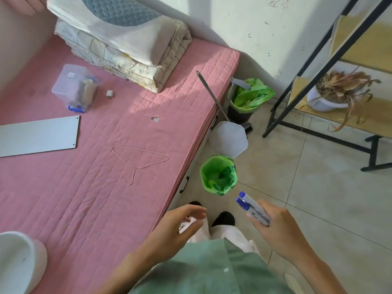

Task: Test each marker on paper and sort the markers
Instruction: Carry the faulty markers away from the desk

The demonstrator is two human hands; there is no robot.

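The right hand (275,225) held two markers (252,209) with blue caps. Its fingers curled round the white bodies, and the blue caps stuck out past the fingers, up and to the left. The left hand (180,223) held nothing. Its fingers were loosely bent and a little spread, and it hung in the air just left of the markers, apart from them.

Just beyond the markers, a small bin with a green bag (218,176) stood on the tiled floor (318,198). A white lid (228,139) stood a bit farther on, and a second bin with a green bag (248,98) was farther still, by the wall.

To the left of both hands lay a bed with a pink cover (84,198). On it, beyond the left hand, lay a thin wire hanger (137,160). Farther left was a flat grey board (38,135). Well beyond the hands sat a clear plastic box (75,88), and folded bedding (127,43) was piled at the far end.

Far to the right of the right hand, a pot with a dry plant (331,96) sat on a low shelf (360,117).
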